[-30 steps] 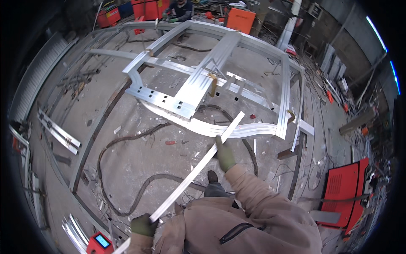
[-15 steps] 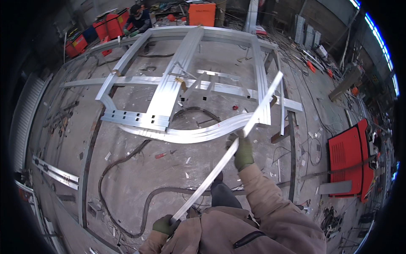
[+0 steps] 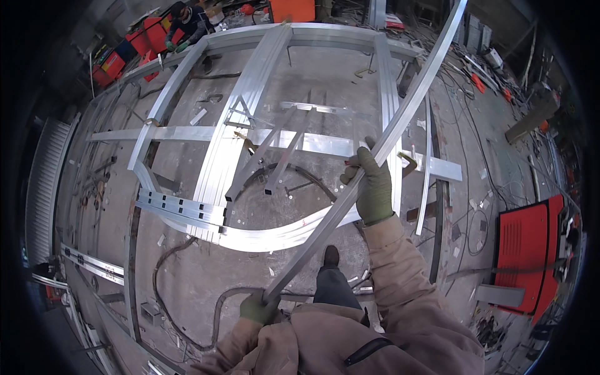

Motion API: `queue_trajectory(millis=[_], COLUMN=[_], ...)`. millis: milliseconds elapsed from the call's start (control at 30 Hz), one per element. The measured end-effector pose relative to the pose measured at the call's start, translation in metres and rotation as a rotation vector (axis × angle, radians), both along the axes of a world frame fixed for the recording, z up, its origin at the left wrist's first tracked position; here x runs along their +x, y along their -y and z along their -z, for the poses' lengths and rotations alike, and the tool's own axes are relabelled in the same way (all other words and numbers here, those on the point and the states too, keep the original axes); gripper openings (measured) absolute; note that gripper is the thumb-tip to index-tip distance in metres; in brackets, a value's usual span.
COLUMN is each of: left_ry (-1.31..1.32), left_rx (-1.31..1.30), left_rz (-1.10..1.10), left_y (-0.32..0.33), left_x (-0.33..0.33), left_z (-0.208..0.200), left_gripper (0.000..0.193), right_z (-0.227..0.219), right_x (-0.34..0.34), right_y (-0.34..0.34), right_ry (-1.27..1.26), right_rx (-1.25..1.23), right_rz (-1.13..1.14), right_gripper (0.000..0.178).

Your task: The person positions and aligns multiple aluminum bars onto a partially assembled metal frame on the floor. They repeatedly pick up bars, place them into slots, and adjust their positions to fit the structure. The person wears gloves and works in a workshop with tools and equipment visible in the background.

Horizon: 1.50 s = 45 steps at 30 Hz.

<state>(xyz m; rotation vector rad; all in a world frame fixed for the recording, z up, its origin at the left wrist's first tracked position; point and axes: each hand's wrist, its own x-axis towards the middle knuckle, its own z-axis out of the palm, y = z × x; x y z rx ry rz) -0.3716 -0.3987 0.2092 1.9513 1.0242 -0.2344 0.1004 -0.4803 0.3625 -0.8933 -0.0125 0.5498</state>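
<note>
A long, straight metal bar [image 3: 322, 236] slants in front of me, from low centre up past the top right. Its lower end is in my left hand [image 3: 257, 307], closed around it near my jacket. Farther up, my right hand [image 3: 376, 190] grips the bar's middle with bent fingers; both hands wear green gloves. Beyond it lies a silvery metal frame of long channels, including a wide grooved channel [image 3: 215, 147] and a curved piece [image 3: 275, 238]. The bar crosses in front of the frame's right-hand channel [image 3: 386, 81] and hides part of it.
A flat crossbar [image 3: 178, 132] runs through the frame, with a clamp [image 3: 409, 164] near its right end. Cables [image 3: 215, 315] wind over the floor. A red machine [image 3: 528, 253] stands at right. At the far left, a co-worker [image 3: 187, 28] bends by the frame.
The bar has risen and swung up, its far end now beyond the top right. My right hand moved up with it, my left slightly up. The view shifted a little.
</note>
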Motion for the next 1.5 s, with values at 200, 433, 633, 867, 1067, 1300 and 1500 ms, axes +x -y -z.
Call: queue_trajectory(millis=[200, 433, 633, 867, 1067, 1300, 1500], left_ry=[0.337, 0.486, 0.655, 0.514, 0.097, -0.492, -0.512], left_rx=[0.128, 0.18, 0.331, 0.382, 0.64, 0.127, -0.171], left_rz=[0.077, 0.323, 0.243, 0.116, 0.086, -0.023, -0.288], left_y=[0.004, -0.029, -0.116, -0.223, -0.328, -0.41, -0.412], left_x=[0.273, 0.295, 0.292, 0.319, 0.373, 0.395, 0.411], left_z=[-0.075, -0.087, -0.115, -0.117, -0.055, 0.061, 0.113], left_gripper=[0.048, 0.05, 0.039, 0.036, 0.064, 0.107, 0.068], right_z=[0.042, 0.18, 0.253, 0.282, 0.298, 0.291, 0.298], right_x=[0.003, 0.216, 0.172, 0.199, 0.222, 0.226, 0.264], right_y=[-0.028, 0.091, 0.117, 0.103, 0.129, 0.018, -0.09], right_ry=[0.014, 0.44, 0.261, 0.311, 0.215, 0.35, -0.291], right_rx=[-0.461, -1.364, -1.641, -1.704, -2.019, -1.544, -1.052], right_rz=[0.025, 0.2, 0.015, 0.036, -0.174, -0.144, -0.487], right_gripper=[0.063, 0.068, 0.067, 0.06, 0.07, 0.077, 0.073])
